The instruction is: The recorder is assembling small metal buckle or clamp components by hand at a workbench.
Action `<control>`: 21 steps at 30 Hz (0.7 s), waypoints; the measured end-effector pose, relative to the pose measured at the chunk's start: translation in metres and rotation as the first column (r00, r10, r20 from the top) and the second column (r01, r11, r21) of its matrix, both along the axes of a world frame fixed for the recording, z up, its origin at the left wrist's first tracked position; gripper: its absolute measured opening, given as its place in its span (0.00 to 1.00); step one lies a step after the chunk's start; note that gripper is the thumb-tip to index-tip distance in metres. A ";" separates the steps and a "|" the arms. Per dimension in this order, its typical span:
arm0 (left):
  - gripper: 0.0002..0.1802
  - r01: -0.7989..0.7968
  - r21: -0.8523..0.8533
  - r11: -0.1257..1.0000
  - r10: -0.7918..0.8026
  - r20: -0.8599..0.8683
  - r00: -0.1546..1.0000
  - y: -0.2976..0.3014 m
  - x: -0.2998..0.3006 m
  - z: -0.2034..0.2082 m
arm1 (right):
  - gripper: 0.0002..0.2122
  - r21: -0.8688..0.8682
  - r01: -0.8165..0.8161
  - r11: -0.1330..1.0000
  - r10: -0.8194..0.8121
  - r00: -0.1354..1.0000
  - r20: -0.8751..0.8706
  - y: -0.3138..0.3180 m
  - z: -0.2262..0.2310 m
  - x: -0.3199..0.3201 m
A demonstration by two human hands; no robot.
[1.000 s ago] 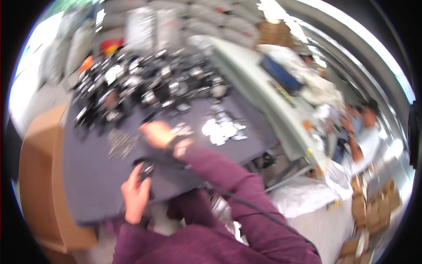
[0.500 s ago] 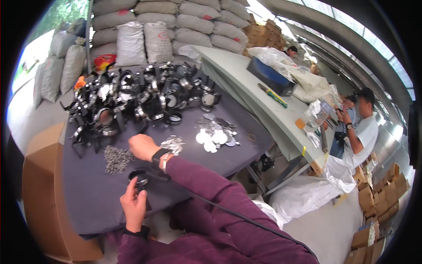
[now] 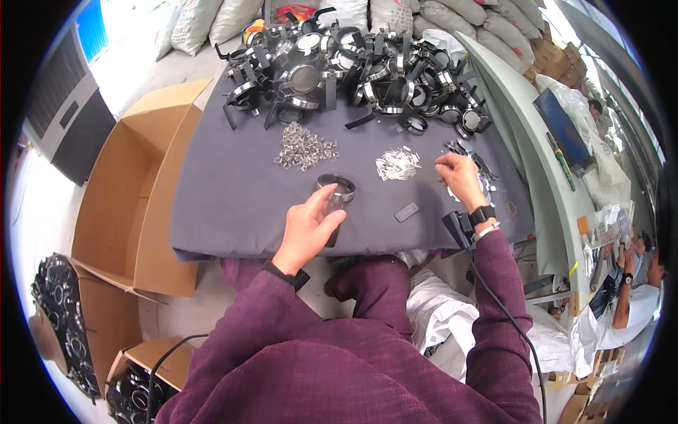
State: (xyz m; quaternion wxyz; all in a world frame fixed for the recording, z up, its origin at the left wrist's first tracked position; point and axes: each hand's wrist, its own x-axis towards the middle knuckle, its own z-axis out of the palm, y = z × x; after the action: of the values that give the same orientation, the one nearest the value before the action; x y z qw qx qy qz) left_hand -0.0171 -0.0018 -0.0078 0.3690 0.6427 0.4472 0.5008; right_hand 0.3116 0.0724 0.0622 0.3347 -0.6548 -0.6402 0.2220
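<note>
My left hand (image 3: 305, 230) grips a black ring-shaped part with a handle (image 3: 344, 189), thumb and fingers at its near side. The ring faces up above the dark table cloth. To the right, my right hand (image 3: 462, 180) is closed, fingertips together, over a pile of thin round discs (image 3: 487, 185); what lies between the fingers, if anything, is too small to tell. Small metal clips (image 3: 304, 147) form a heap beyond my left hand. Between the hands are a pile of thin silvery strips (image 3: 397, 164) and a dark flat rectangular piece (image 3: 407, 212).
A big heap of black and silver ring parts with handles (image 3: 305, 79) covers the table's far side. Left stands an open cardboard box (image 3: 134, 191); below it, boxes hold more black parts (image 3: 67, 325). A long pale table (image 3: 522, 120) borders the right, with people beyond it.
My right hand has moved right, from beside the metal clips to the round discs. My left hand still holds the ring part. The head view has shifted, showing more boxes at the left.
</note>
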 end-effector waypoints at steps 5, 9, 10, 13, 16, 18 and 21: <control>0.25 0.012 0.041 0.999 -0.014 0.057 0.998 0.002 0.003 -0.010 | 0.10 0.043 -0.053 0.998 0.042 0.974 0.222 -0.003 -0.025 -0.002; 0.25 0.006 0.018 1.000 -0.008 0.112 0.994 0.003 0.004 -0.017 | 0.12 0.023 -0.251 0.968 0.193 0.796 0.574 0.003 -0.042 -0.024; 0.25 -0.002 0.020 1.000 0.000 0.116 0.993 0.003 0.007 -0.014 | 0.12 0.020 -0.249 0.968 0.185 0.768 0.613 -0.001 -0.038 -0.032; 0.25 0.005 0.051 0.999 -0.013 0.143 0.990 0.007 0.010 -0.013 | 0.10 0.128 -0.237 0.963 0.152 0.871 0.468 -0.011 -0.035 -0.035; 0.25 0.010 0.043 0.999 -0.016 0.148 0.989 0.007 0.013 -0.004 | 0.09 0.235 -0.076 0.969 -0.039 0.893 0.449 -0.033 -0.019 -0.014; 0.24 -0.004 0.059 0.998 0.002 0.026 1.000 0.001 0.012 0.009 | 0.09 0.228 0.108 0.968 -0.204 0.867 0.455 -0.048 -0.016 0.008; 0.24 0.014 -0.009 1.000 -0.013 0.065 0.998 -0.005 -0.011 -0.004 | 0.08 0.281 0.126 0.952 -0.269 0.782 0.563 -0.041 -0.030 0.027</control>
State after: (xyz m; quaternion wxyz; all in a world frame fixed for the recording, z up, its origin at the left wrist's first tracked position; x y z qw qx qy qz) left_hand -0.0280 -0.0068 -0.0121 0.3896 0.6274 0.4330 0.5168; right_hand 0.3383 0.0314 0.0321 0.2115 -0.7122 -0.6609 -0.1056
